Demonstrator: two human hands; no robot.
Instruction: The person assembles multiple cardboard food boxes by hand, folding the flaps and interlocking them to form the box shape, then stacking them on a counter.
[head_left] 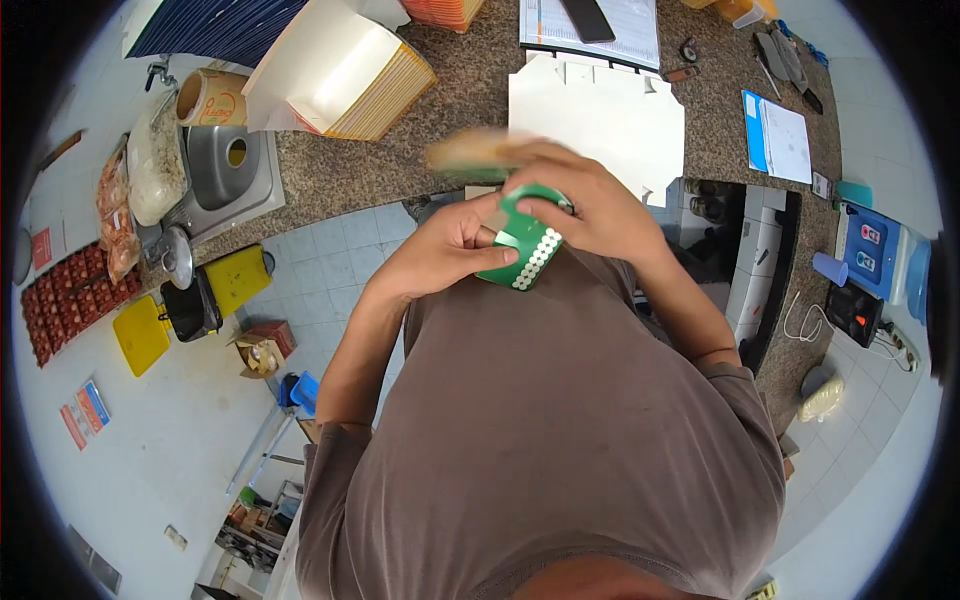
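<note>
A green strip with rows of white round dots [537, 262], like a strip of round stickers, is held in front of my shirt. My left hand [440, 245] is closed on its left side, with the thumb pressed over it. On the upper right, my right hand [600, 205] has its fingers curled around a looped green part of it. Just beyond my hands, a tan and green shape [470, 152] is smeared by motion; what it is I cannot make out. A stack of white cut card sheets [595, 125] lies on the counter beyond my right hand.
The speckled counter [400, 150] carries folded cartons [375, 85], a phone [587, 18] on printed sheets, and a blue-and-white paper pad [777, 137]. At left are a steel sink [222, 170], a cardboard tube [212, 98] and egg trays [72, 300].
</note>
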